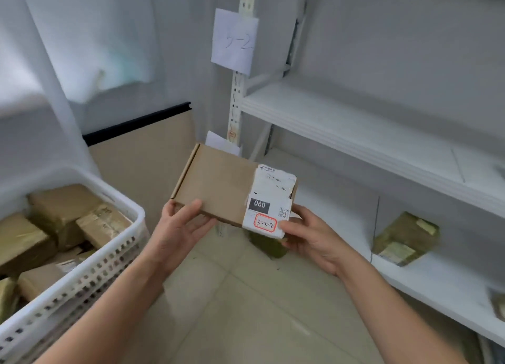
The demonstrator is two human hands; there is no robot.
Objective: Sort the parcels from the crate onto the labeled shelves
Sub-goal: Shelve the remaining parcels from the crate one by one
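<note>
A flat brown cardboard parcel (pixel 218 183) is held up at the centre of the head view. Its white shipping label reads "060" and a red-framed "3-3-2". My left hand (pixel 180 227) holds the parcel's near left corner, thumb on top. My right hand (pixel 308 238) pinches the near right corner at the label. The white perforated crate (pixel 90 279) at lower left holds several brown taped parcels (pixel 62 205). White shelves (pixel 355 128) stand to the right, with a paper label (pixel 235 41) reading about "5-2" on the upright.
A taped brown parcel (pixel 407 238) lies on the lower shelf (pixel 437 287) at right, another at the far right edge (pixel 498 306). A greenish parcel (pixel 269 244) sits low behind the held one. Beige tile floor (pixel 246 309) spreads between crate and shelves. A second paper label (pixel 218 142) hangs lower on the upright.
</note>
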